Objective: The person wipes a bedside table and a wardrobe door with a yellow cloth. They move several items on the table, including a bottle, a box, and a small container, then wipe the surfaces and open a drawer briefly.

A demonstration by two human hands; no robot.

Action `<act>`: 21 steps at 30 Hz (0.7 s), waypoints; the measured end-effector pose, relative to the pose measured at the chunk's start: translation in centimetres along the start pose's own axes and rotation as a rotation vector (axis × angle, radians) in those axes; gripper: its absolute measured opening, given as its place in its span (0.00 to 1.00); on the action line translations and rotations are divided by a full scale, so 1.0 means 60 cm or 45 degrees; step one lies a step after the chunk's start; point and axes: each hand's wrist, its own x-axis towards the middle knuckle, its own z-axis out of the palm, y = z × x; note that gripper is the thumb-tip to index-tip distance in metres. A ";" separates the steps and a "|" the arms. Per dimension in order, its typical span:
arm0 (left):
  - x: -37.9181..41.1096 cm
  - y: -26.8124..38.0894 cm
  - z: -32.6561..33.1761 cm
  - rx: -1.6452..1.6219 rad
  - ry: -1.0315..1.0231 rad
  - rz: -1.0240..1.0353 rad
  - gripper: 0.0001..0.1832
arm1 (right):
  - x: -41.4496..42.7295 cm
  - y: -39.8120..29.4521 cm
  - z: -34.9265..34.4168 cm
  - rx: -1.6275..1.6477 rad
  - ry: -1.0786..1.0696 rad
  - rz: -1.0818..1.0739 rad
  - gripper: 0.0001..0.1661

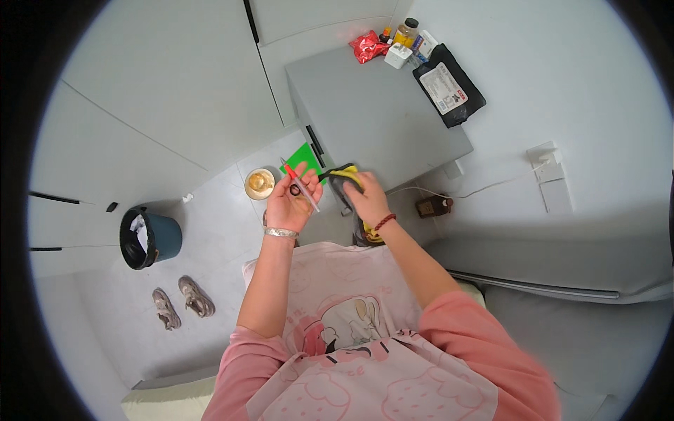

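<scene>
My left hand [289, 206] is palm up, with a red-and-clear pen [301, 185] lying across its fingers. A small black ring-shaped item [295, 190] also rests in that palm; its kind is unclear. My right hand [370, 199] grips the upper edge of a dark grey and yellow fabric item [342, 185], possibly a pouch or bag. More of it hangs below, in front of my lap, partly hidden by the hand and wrist. Beyond my left fingertips is a flat green sheet or folder [304, 158], partly covered by the hand.
A grey cabinet [363, 105] ahead bears a black labelled packet [447, 87], a red wrapper [368, 46] and bottles. On the floor are a round container [259, 183], a waste bin [166, 237], shoes [196, 296] and a brown bottle [433, 206]. A white cord [474, 193] runs to the wall socket.
</scene>
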 end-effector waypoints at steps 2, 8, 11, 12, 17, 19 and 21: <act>0.016 -0.011 0.020 0.119 0.030 -0.001 0.20 | 0.003 0.026 -0.009 0.448 0.162 0.113 0.15; 0.147 -0.078 0.038 0.262 0.319 -0.070 0.19 | -0.009 0.080 -0.061 1.486 0.292 0.543 0.17; 0.238 -0.123 0.085 0.440 0.312 -0.106 0.27 | 0.016 0.108 -0.085 1.684 0.300 0.586 0.18; 0.274 -0.142 0.100 0.523 0.284 -0.102 0.29 | 0.028 0.122 -0.097 1.759 0.286 0.594 0.19; 0.418 -0.191 0.141 0.763 0.367 0.005 0.36 | 0.038 0.142 -0.137 2.049 0.170 0.647 0.22; 0.431 -0.203 0.171 0.867 0.420 0.020 0.37 | 0.040 0.154 -0.147 2.076 0.151 0.636 0.22; 0.437 -0.211 0.166 0.889 0.418 0.055 0.31 | 0.045 0.167 -0.149 2.095 0.089 0.579 0.23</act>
